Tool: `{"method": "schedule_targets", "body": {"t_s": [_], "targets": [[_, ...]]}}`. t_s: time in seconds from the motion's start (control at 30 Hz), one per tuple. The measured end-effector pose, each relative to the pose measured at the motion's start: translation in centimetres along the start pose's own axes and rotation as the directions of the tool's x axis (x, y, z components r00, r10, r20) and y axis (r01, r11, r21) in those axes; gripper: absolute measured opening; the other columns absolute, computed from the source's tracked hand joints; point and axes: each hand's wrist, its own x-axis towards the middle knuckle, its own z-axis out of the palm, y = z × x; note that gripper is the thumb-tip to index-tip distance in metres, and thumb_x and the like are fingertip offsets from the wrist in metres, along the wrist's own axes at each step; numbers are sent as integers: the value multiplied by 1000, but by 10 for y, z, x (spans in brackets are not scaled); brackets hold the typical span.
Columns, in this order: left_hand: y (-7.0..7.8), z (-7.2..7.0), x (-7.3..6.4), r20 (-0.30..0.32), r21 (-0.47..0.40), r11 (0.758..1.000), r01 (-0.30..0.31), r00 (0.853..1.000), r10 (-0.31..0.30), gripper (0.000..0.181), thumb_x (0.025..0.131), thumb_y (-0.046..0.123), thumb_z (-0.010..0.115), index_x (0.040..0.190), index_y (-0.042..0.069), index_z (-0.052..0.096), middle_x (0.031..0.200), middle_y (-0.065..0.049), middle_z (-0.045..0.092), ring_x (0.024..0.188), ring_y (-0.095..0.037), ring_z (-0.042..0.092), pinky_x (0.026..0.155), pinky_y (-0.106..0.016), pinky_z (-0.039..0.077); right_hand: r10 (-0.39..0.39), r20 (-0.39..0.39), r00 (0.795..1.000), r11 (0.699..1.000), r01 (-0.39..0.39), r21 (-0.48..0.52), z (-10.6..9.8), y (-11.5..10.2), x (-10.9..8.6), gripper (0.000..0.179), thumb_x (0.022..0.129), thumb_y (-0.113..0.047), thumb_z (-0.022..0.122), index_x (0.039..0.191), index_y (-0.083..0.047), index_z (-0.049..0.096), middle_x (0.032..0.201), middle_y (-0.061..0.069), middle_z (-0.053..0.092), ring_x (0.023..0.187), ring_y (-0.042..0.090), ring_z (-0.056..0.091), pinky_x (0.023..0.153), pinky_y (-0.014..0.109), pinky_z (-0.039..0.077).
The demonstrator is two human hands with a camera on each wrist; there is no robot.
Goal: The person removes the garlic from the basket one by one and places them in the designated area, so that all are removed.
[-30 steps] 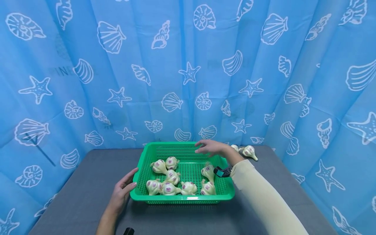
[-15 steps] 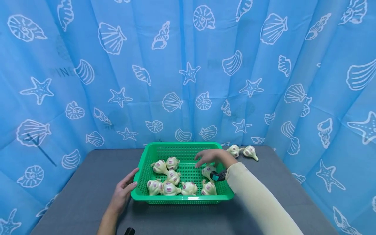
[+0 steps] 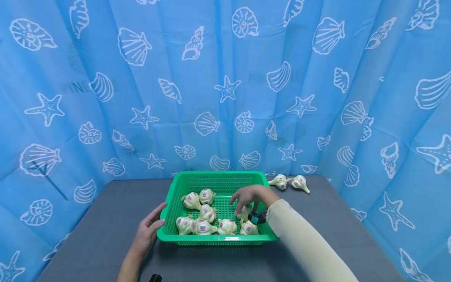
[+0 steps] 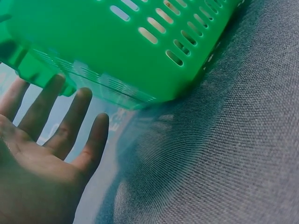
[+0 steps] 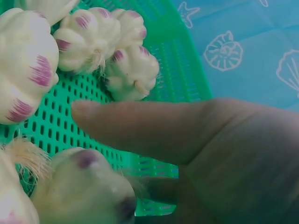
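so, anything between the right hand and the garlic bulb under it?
Nothing visible. The right hand is over the green basket, right at that garlic bulb; contact is unclear. A neighbouring bulb sits close on the near side, not between them.

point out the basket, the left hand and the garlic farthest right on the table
basket (image 3: 218, 238): head view, on its near rim
left hand (image 3: 145, 229): head view, on the middle of the hand
garlic (image 3: 298, 182): head view, on its round bulb

White-and-purple garlic bulb (image 3: 244, 214) partly hidden beneath bare right hand (image 3: 248, 194), contact between them unclear, black cylindrical object (image 3: 155, 278) and cream fabric sleeve (image 3: 310, 241) cut off by the head view's lower edge
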Motion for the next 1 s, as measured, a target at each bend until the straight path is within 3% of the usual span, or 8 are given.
{"method": "schedule_targets", "body": {"t_s": [0.27, 0.47, 0.67, 1.0], "targets": [[2, 1, -2, 1, 19, 1000, -2, 1000, 2, 55, 101, 18, 53, 150, 5, 35, 151, -20, 31, 120, -2, 46, 90, -20, 44, -81, -25, 996, 996, 80, -42, 4, -5, 0, 44, 91, -1, 66, 131, -18, 63, 145, 10, 45, 127, 31, 48, 89, 45, 48], [2, 1, -2, 6, 31, 999, -17, 1000, 17, 54, 102, 18, 51, 150, 5, 34, 151, -22, 30, 118, 0, 46, 89, -19, 45, -93, -61, 994, 994, 90, -58, 3, -5, 0, 36, 94, -4, 62, 128, -16, 66, 136, 12, 52, 117, 29, 56, 88, 46, 49], [3, 1, -3, 5, 36, 999, -19, 1000, 18, 54, 102, 18, 52, 151, 5, 34, 151, -21, 30, 117, 4, 46, 89, -18, 43, -114, -90, 989, 991, 107, -75, 3, -4, 0, 34, 98, -5, 57, 128, -16, 66, 138, 12, 52, 110, 27, 60, 85, 48, 50], [5, 1, -4, 17, 28, 999, -30, 999, 29, 52, 102, 16, 51, 150, 5, 35, 152, -21, 30, 117, 4, 46, 89, -18, 43, -233, -116, 966, 952, 202, -228, -1, 3, 4, 28, 97, -4, 57, 122, -10, 69, 123, 5, 65, 113, 24, 59, 87, 38, 49]]}}
